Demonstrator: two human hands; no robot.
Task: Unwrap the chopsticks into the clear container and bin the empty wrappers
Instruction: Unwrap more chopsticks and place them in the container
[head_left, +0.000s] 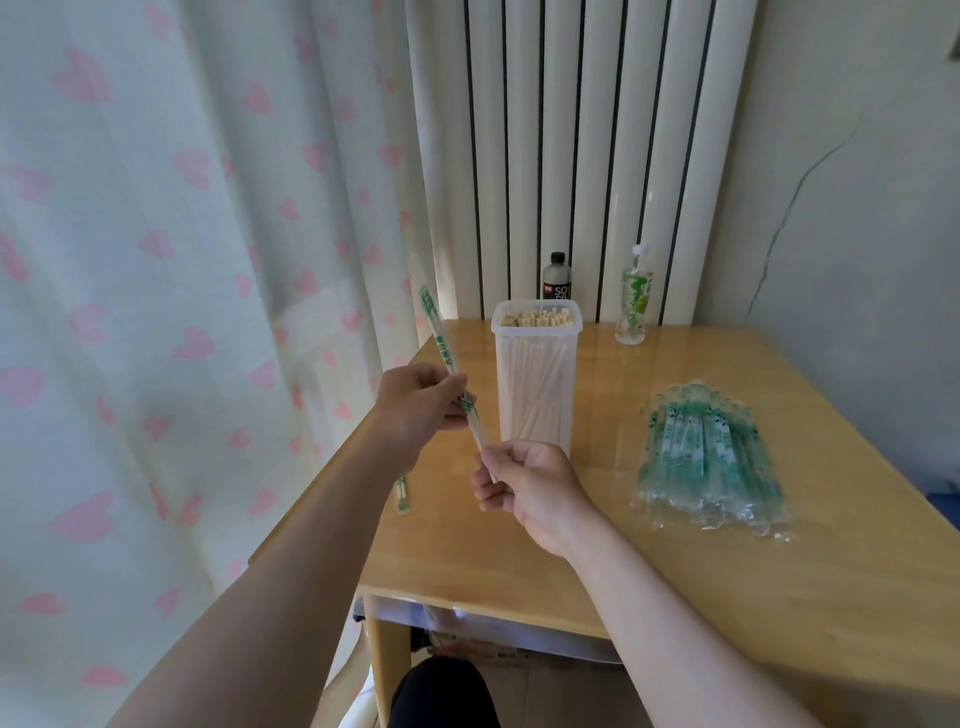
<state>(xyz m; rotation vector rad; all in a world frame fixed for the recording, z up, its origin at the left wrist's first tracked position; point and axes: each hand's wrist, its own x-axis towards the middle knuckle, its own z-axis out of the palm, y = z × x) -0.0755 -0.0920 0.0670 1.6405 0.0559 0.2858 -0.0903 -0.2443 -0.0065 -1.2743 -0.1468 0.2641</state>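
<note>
My left hand (421, 402) grips a clear wrapper with green print (434, 325), which slants up and to the left over the table's left edge. My right hand (524, 480) pinches the bare lower end of the chopsticks (480, 444) sticking out of that wrapper. Just behind both hands stands the tall clear container (536, 374), open-topped and packed with upright wooden chopsticks. A pile of wrapped chopsticks (711, 457) in green-printed plastic lies on the table to the right. Another wrapped pair (401, 493) lies at the left table edge, partly hidden by my left forearm.
The wooden table (675, 597) stands against a white radiator (597, 156). A dark bottle (557, 278) and a clear bottle with a green label (635, 301) stand at the back. A heart-print curtain (156, 260) hangs at the left. Below the table's front edge a bag (447, 618) shows.
</note>
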